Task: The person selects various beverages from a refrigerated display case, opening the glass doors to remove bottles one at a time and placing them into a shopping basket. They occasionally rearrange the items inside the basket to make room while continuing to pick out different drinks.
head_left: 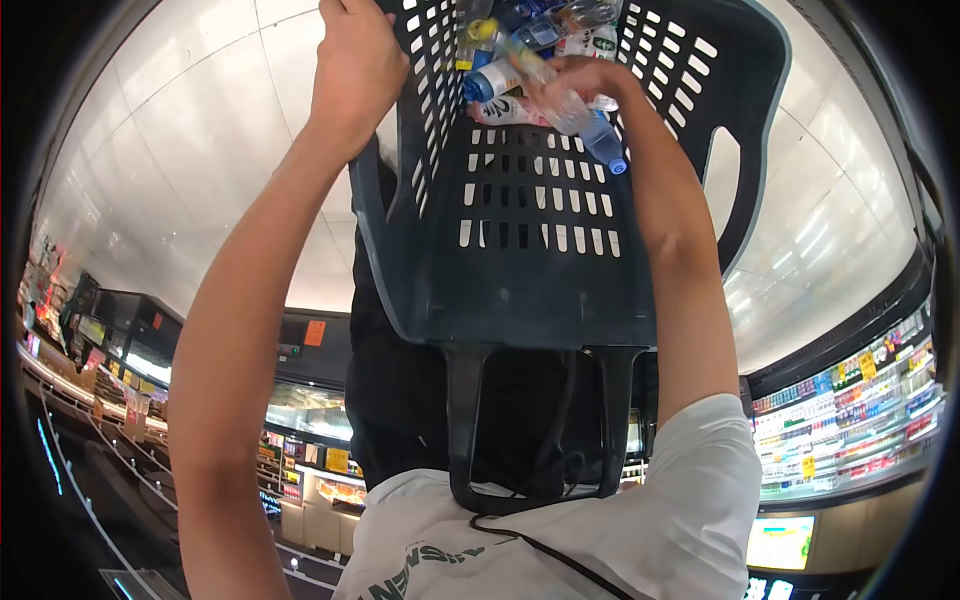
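Note:
A dark grey shopping basket [530, 290] tilts up in front of my body, its handle toward my chest. My left hand [358, 65] is closed at the basket's left rim; the top of the frame cuts off part of its fingers. Inside the basket, my right hand [585, 80] is blurred, with its fingers around a clear plastic bottle [525, 62] that has a yellow cap. Against it lies a bluish bottle [602, 142] with a blue cap. Another blue-capped bottle [490, 82] and a crumpled pink-and-white bottle [508, 112] are just beside the fingers.
More plastic bottles [545, 30] crowd the basket's far end. Pale floor tiles [240, 120] spread out on both sides. Lit shelves [850, 410] full of goods stand at the right, and dark store counters [130, 330] are at the left.

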